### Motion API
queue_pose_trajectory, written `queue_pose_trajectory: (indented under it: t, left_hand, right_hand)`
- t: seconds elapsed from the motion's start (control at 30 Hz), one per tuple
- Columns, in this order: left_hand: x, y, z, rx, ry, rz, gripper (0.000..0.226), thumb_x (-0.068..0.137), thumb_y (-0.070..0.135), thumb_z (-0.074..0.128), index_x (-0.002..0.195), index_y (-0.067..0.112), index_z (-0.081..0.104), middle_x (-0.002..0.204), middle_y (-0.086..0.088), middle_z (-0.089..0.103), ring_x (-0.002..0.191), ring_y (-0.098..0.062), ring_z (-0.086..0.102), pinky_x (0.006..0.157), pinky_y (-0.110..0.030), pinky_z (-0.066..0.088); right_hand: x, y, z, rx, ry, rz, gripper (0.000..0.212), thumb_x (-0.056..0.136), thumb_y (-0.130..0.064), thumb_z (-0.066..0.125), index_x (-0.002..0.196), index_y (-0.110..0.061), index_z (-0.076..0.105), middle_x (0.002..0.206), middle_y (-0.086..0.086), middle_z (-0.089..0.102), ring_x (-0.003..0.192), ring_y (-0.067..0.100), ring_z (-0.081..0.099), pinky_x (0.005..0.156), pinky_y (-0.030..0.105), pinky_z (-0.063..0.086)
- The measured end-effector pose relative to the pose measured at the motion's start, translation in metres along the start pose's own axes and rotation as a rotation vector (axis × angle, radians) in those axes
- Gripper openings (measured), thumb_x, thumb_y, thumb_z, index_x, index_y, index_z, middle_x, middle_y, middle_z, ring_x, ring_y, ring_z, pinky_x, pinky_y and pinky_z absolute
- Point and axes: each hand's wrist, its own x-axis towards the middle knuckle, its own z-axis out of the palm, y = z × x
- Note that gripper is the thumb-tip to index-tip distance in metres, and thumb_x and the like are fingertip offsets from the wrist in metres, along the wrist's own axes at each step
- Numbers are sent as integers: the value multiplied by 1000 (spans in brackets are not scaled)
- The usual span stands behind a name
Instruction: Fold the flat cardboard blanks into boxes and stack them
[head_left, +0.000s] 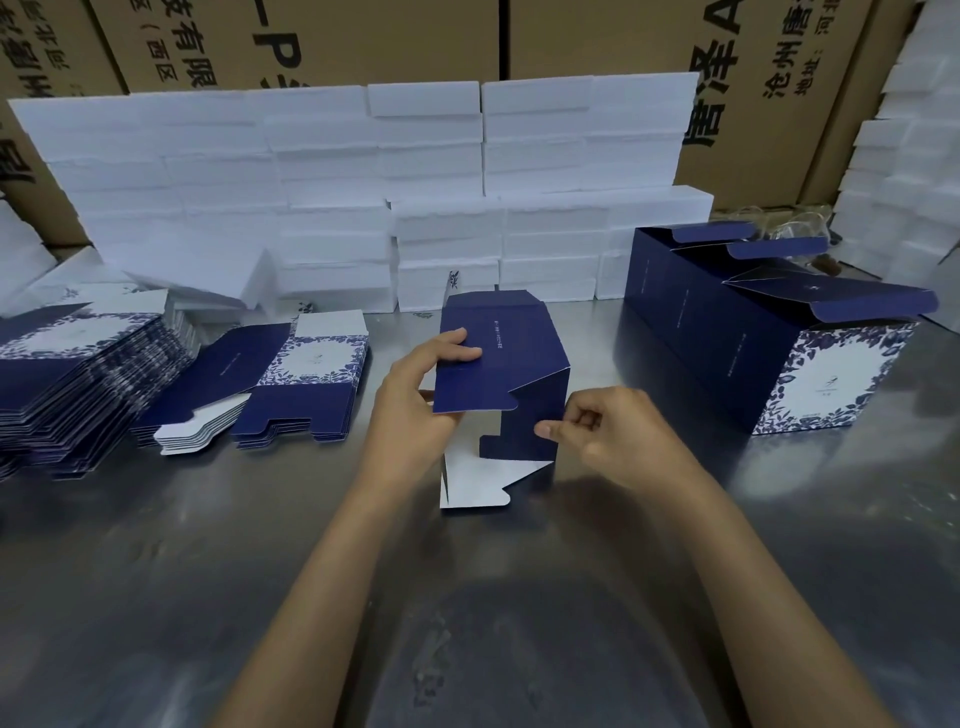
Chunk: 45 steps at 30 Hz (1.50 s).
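Navy-blue cardboard takes shape at centre frame, where a person holds a half-opened box blank (501, 374) above a grey metal table (156, 571). At left of the blank, the left hand (421, 387) grips its upper panel, thumb curled over the face and fingers behind it. At right, the right hand (602, 431) pinches the blank's side edge between thumb and curled fingers. A white-backed bottom flap (483, 480) hangs loose below, its tip close to the tabletop. At left of the frame, flat blanks (78, 384) with a blue floral print lie in several stacks, a lower stack (306, 384) nearest the hands. At right, folded boxes (769, 353) stand in a row on the table, their top flaps open. Behind, across the upper half of the frame, white cartons (363, 197) are piled in a wall, with brown shipping cases (597, 36) bearing black lettering behind them.
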Motion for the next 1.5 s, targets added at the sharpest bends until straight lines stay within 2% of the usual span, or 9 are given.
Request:
queue_pose_trajectory:
  t: [0.23, 0.37, 0.47, 0.6, 0.7, 0.87, 0.93, 1.27, 1.5]
  left_hand:
    - [0, 1, 2, -25, 9, 5, 40, 82, -11, 71, 116, 8, 68, 137, -1, 59, 125, -5, 54, 92, -38, 55]
    - [-1, 3, 10, -75, -17, -25, 40, 82, -9, 71, 117, 11, 69, 139, 4, 57, 126, -4, 54, 91, -26, 54]
    - [1, 2, 7, -13, -152, -51, 55, 80, -3, 76, 128, 22, 61, 151, 13, 42, 136, -3, 43, 99, -19, 46]
    - [1, 1, -1, 67, -385, -74, 83, 75, 6, 84, 142, 34, 44, 160, 24, 14, 141, 12, 25, 99, 1, 31]
    - [0, 2, 1, 72, -345, -69, 75, 77, 13, 83, 139, 37, 48, 158, 27, 19, 137, 15, 28, 90, 5, 31]
    - [-3, 1, 16, -36, -49, -1, 29, 88, 16, 74, 115, 25, 71, 144, 15, 47, 131, 5, 44, 77, -5, 44]
    - [-3, -1, 20, -65, 10, 6, 22, 89, 13, 73, 109, 21, 74, 139, 12, 52, 131, -1, 46, 75, -11, 48]
    - [-6, 0, 29, -174, 80, -46, 15, 86, 13, 75, 95, 26, 77, 129, 15, 59, 125, 2, 50, 102, -52, 47]
    - [-5, -1, 26, -179, 55, -80, 17, 85, 15, 76, 98, 26, 78, 131, 18, 57, 126, 6, 48, 104, -48, 47]
  right_hand:
    - [-6, -22, 3, 371, 291, -20, 52, 72, -73, 73, 86, -26, 54, 82, -17, 55, 75, 4, 52, 69, 26, 42]
    - [-7, -28, 6, 505, 156, -44, 45, 86, -47, 77, 124, -41, 54, 134, -20, 52, 120, -8, 50, 92, 20, 48]
    - [-6, -24, 3, 560, 100, -63, 42, 90, -32, 76, 129, -35, 60, 143, -19, 46, 124, -10, 48, 88, 9, 49]
    - [-4, -18, 3, 557, 131, -72, 42, 89, -23, 77, 129, -27, 62, 148, -14, 44, 135, 7, 48, 98, 28, 55]
    - [-3, -17, 8, 512, 204, -81, 41, 87, -23, 80, 126, -26, 65, 146, -14, 46, 132, 7, 50, 97, 28, 55]
    - [-4, -20, 14, 548, 267, -121, 35, 85, -19, 82, 118, -22, 71, 144, -8, 46, 117, -14, 52, 79, 12, 54]
    - [-5, -23, 14, 552, 242, -142, 30, 86, -15, 81, 114, -22, 74, 151, -7, 41, 121, -16, 49, 87, 15, 53]
    - [-8, -34, 21, 578, 274, -111, 19, 86, -16, 80, 96, -32, 77, 150, -12, 44, 142, 11, 38, 114, 41, 42]
    - [-8, -33, 19, 623, 229, -94, 23, 87, -17, 80, 97, -37, 77, 148, -16, 47, 141, 14, 41, 111, 43, 45]
